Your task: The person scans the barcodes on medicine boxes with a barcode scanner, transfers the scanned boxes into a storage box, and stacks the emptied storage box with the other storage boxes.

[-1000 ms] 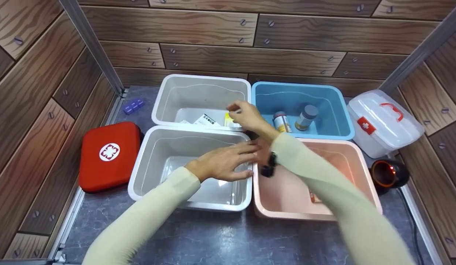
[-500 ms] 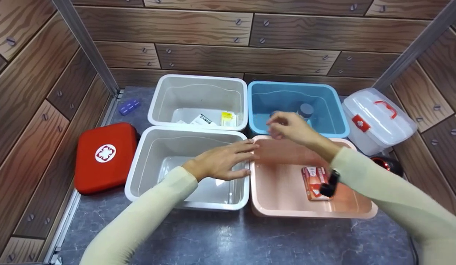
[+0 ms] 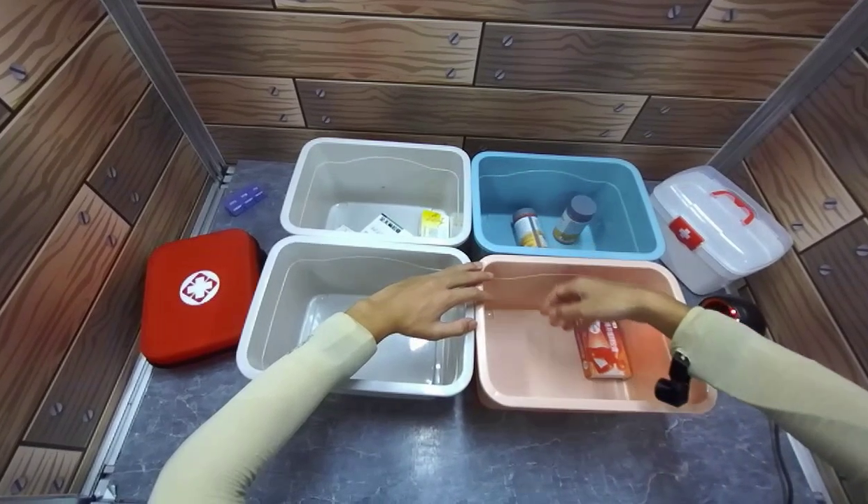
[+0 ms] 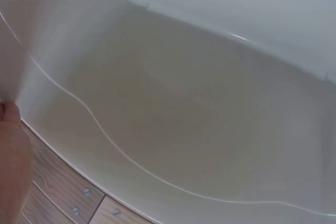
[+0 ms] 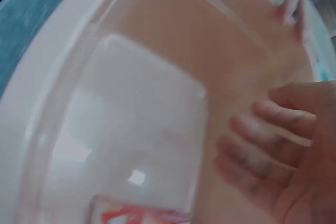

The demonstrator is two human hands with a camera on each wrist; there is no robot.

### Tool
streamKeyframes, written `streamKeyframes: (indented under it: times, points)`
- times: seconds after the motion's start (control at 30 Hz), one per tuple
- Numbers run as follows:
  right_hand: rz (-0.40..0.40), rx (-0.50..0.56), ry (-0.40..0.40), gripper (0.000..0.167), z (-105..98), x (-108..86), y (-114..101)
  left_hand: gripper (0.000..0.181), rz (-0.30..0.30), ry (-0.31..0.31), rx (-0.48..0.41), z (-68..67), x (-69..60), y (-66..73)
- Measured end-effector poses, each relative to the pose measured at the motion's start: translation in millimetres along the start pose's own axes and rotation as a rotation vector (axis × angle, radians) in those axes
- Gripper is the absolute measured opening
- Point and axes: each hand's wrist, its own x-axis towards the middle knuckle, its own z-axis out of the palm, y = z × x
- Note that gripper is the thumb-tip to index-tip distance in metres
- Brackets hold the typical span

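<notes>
In the head view my left hand lies over the right side of the front grey bin, its extended fingers reaching the rim beside the pink bin. Above the pink bin hovers my right hand, fingers loosely bent and holding nothing; it looks blurred in the right wrist view. Beneath it a red and orange box lies on the bin's floor, partly covered by the hand. The left wrist view shows mostly the inside of a grey bin, with a piece of the left hand at the edge.
Behind stand a second grey bin with small cartons and a blue bin with two bottles. A red first-aid case and a purple pill box are left; a clear first-aid box and black object right.
My right hand has moved right and toward me, from the back grey bin past the blue bin to over the pink bin. The left hand has stayed in place.
</notes>
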Motion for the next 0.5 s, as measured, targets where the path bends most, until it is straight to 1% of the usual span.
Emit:
streamKeyframes:
  times: [0.07,0.13,0.2,0.33,0.43,0.5]
  points:
    - [0.060,-0.064,-0.044,0.041,-0.9,-1.7,11.4,0.062,0.003,-0.002,0.001,-0.7,0.4,-0.2]
    - [0.122,-0.120,-0.059,0.047,-3.6,-3.7,20.8,0.062,-0.001,-0.007,0.004,-1.3,0.3,-0.4]
    - [0.164,-0.172,-0.059,0.054,-7.5,-6.0,30.4,0.063,-0.007,-0.016,0.006,-1.9,0.3,-0.4]
    - [0.211,-0.261,-0.036,0.056,-13.4,-8.8,46.8,0.063,-0.013,-0.028,0.005,-2.4,0.7,-0.2]
    - [0.239,-0.289,-0.032,0.060,-11.2,-7.7,58.1,0.064,-0.014,-0.031,0.004,-2.6,0.9,-0.2]
    - [0.267,-0.258,-0.049,0.064,-7.2,-6.0,63.9,0.064,-0.015,-0.033,0.005,-2.7,0.5,0.0]
